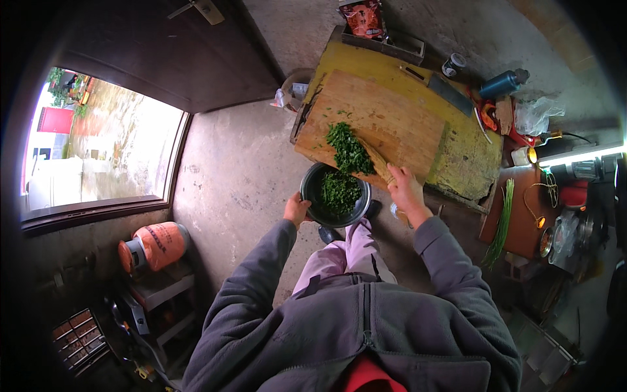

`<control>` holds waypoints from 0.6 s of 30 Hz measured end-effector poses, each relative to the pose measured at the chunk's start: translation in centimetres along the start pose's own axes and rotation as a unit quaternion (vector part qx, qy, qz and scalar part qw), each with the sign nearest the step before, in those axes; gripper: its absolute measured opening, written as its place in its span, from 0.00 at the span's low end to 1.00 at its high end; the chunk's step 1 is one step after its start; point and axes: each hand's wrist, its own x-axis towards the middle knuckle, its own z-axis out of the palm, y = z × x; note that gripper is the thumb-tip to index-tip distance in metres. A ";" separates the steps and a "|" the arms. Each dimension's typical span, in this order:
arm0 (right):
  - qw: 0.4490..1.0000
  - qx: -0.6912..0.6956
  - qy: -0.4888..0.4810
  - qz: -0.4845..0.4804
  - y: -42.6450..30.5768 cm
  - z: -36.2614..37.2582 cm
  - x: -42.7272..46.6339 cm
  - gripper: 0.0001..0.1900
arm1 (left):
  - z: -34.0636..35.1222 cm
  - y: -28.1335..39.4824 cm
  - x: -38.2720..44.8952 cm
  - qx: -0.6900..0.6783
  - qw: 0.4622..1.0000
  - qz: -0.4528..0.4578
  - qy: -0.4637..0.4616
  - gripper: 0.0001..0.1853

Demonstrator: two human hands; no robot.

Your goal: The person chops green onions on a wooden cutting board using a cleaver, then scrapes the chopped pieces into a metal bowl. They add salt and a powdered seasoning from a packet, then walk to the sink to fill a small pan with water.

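Note:
My left hand [296, 209] grips the rim of a dark metal bowl [308, 182], which I hold just under the near edge of a wooden cutting board [387, 112]. Chopped green leaves [339, 193] lie inside the bowl. More chopped greens [349, 149] are heaped on the board and reach its edge above the bowl. In my right hand [405, 191] is a tan, brush-like whisk [375, 159], probably straw or bamboo; its length rests along the right side of the heap.
A cleaver [449, 94] lies on the yellow tabletop [465, 147] behind the board. Beyond it stand a jar [454, 64] and a blue bottle [502, 84]. Long green stalks [502, 223] lie at right. An orange gas cylinder [154, 246] sits at left, below an open doorway or window.

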 end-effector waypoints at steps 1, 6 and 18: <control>1.000 0.015 0.010 0.010 -0.4 0.6 -1.1 0.28 | 0.1 0.1 0.0 0.005 1.000 -0.001 0.002 0.18; 0.994 0.089 0.042 0.042 -3.1 3.5 -6.2 0.27 | -0.2 0.2 0.3 -0.008 1.000 -0.010 -0.015 0.19; 0.989 -0.065 0.109 -0.072 -6.2 1.3 -12.6 0.25 | -0.8 0.1 1.1 0.004 1.000 0.004 -0.031 0.20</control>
